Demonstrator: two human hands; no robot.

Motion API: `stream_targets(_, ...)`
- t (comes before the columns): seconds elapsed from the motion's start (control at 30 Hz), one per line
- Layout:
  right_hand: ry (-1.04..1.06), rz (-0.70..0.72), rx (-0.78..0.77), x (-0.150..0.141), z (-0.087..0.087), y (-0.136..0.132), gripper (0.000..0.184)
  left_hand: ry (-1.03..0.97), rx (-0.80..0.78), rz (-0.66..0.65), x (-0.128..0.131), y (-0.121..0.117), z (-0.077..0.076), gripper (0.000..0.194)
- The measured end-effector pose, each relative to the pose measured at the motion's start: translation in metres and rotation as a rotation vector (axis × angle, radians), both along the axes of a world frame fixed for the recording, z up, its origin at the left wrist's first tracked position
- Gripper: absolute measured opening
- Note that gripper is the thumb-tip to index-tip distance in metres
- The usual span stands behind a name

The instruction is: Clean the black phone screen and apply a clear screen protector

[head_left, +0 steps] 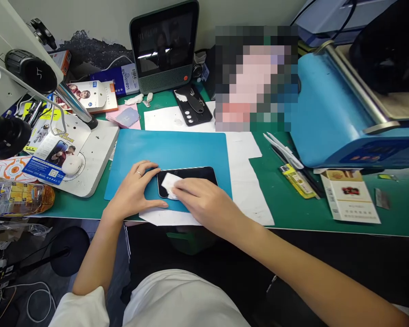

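Note:
A black smartphone (201, 173) lies flat on a blue mat (170, 145), screen up. My right hand (204, 200) pinches a folded white wipe (170, 182) and presses it on the left part of the screen. Part of the phone is hidden under that hand. My left hand (134, 188), with a ring on one finger, rests at the phone's left end, thumb and fingers apart around that end. White paper (248, 190) lies beneath the mat and sticks out on its right and front.
Behind the mat lie a black phone case (192, 106) and a screen device (165, 50). A microscope stand base (102, 150) is at left, near a drink bottle (17, 195). To the right are tweezers (286, 150), a cigarette box (352, 195) and a blue machine (334, 109).

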State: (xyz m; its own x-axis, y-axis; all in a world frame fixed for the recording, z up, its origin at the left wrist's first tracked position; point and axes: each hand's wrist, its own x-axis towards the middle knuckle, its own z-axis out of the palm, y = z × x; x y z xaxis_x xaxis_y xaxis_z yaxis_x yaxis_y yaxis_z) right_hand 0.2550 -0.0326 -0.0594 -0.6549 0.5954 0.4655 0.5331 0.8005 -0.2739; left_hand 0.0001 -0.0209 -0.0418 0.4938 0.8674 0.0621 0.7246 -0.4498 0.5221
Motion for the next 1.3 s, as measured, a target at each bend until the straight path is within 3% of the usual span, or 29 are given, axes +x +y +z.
stream_targets(0.13,-0.028,-0.131,0.011,0.025,-0.002,0.007,0.026,0.013,-0.015,0.02,0.002,0.001,0.001,0.074)
stream_targets(0.3,-0.139,-0.171,-0.025,0.004,0.002,0.024,0.029,0.037,0.03,0.02,0.003,0.001,0.001,0.065)
stream_targets(0.53,-0.103,-0.154,0.004,0.003,0.003,0.012,0.031,0.035,0.02,0.022,0.004,0.001,0.001,0.066)
stream_targets(0.7,-0.186,-0.171,-0.057,-0.007,0.006,0.024,0.032,0.009,0.007,0.038,0.004,0.001,0.0,0.065)
stream_targets(0.93,-0.146,-0.158,0.017,0.019,0.007,0.004,0.025,-0.006,-0.022,0.032,0.003,0.001,-0.001,0.066)
stream_targets(1.17,-0.148,-0.189,-0.048,-0.011,0.007,0.02,0.03,-0.001,-0.005,0.045,0.003,0.0,0.0,0.064)
stream_targets(1.3,-0.098,-0.154,-0.05,0.006,0.006,0.008,0.029,0.006,-0.01,0.043,0.003,0.0,0.001,0.063)
